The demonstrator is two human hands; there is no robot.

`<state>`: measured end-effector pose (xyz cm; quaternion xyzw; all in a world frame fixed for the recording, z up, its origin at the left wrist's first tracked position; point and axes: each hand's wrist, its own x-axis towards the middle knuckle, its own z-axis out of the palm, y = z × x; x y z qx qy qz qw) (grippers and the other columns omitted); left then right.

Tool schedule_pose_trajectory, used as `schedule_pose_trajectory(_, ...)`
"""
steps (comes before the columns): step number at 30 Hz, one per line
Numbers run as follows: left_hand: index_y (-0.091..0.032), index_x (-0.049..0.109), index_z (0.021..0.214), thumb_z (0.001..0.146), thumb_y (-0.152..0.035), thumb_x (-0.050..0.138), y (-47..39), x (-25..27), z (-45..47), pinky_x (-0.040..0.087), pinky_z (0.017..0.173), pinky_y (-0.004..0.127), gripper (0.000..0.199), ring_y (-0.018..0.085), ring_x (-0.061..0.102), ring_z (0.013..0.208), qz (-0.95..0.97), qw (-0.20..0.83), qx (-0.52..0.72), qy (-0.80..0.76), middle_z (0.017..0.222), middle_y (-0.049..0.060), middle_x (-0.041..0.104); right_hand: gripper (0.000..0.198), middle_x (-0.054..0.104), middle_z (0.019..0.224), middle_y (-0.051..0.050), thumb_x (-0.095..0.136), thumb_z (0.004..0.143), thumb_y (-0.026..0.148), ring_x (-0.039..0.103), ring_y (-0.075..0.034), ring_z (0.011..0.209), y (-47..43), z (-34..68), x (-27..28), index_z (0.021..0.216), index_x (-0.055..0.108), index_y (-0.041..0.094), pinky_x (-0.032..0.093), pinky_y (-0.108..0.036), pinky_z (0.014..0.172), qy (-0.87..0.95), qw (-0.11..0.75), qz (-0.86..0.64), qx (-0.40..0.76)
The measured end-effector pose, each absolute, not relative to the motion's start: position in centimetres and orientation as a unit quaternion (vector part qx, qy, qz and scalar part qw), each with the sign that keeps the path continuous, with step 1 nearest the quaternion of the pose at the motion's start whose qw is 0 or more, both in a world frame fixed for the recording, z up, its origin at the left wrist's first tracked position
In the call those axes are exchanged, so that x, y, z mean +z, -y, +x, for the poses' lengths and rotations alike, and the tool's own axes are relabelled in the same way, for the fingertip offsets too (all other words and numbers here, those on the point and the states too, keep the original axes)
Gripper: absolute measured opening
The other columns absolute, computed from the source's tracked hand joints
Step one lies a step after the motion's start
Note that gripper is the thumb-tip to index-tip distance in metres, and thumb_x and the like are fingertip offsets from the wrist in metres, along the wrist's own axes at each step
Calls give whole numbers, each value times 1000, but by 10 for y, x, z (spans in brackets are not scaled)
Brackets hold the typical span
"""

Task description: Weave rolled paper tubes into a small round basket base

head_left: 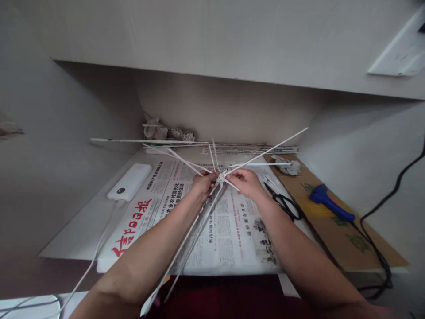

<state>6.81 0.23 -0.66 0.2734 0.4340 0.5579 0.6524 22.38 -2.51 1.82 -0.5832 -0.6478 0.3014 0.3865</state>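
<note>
Between my hands is a small woven hub of rolled paper sticks [221,177], with long pale strands fanning out to the sides, up, and down toward my lap. My left hand [204,182] pinches the hub from the left. From the right, the fingers of my right hand [244,180] are closed on a strand close to the hub. Both hands hover over or rest on the spread newspaper [159,217]; which of these, I cannot tell. My fingers partly hide the crossing of the strands.
Black scissors [284,204] lie right of my right hand. A blue glue gun [327,201] rests on cardboard [352,241], its black cord trailing right. A white power bank [130,182] with a cable lies left. More paper sticks [239,148] are stacked along the back wall.
</note>
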Motion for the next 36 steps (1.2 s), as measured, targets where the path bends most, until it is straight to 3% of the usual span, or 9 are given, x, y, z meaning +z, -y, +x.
schedule_pose_trajectory(5,-15,59,72,49,-18,83,3,-6,72,21,38,19,34,6,42,40,283,661,559,-413,50,-6,55,33,66,65,-1,72,75,50,60,-13,59,20,221,9,69,66,18,45,-22,52,600,369,-597,384)
schedule_pose_trajectory(13,-15,63,77,47,-22,84,2,-18,74,31,42,20,37,8,48,42,326,628,558,-434,52,-5,57,22,62,56,0,79,70,30,55,-9,46,21,207,7,66,62,16,39,-17,38,407,463,-549,565)
schedule_pose_trajectory(18,-15,63,76,48,-27,86,5,-20,73,33,39,20,37,9,49,41,374,582,553,-464,54,-4,58,19,61,52,0,75,70,27,53,-11,42,18,203,1,65,61,16,35,-19,33,359,493,-570,551)
schedule_pose_trajectory(27,-16,69,75,63,-28,75,4,-23,67,39,40,21,18,10,51,40,530,461,489,-517,55,-3,60,14,57,47,2,71,72,23,55,-11,39,13,201,-8,68,61,15,39,-19,33,350,473,-615,525)
schedule_pose_trajectory(36,-16,72,72,64,-21,76,4,-18,64,39,41,20,10,10,52,39,555,450,459,-528,54,-1,63,11,58,46,0,71,72,20,55,-13,40,15,204,0,71,63,12,44,-20,36,360,459,-578,571)
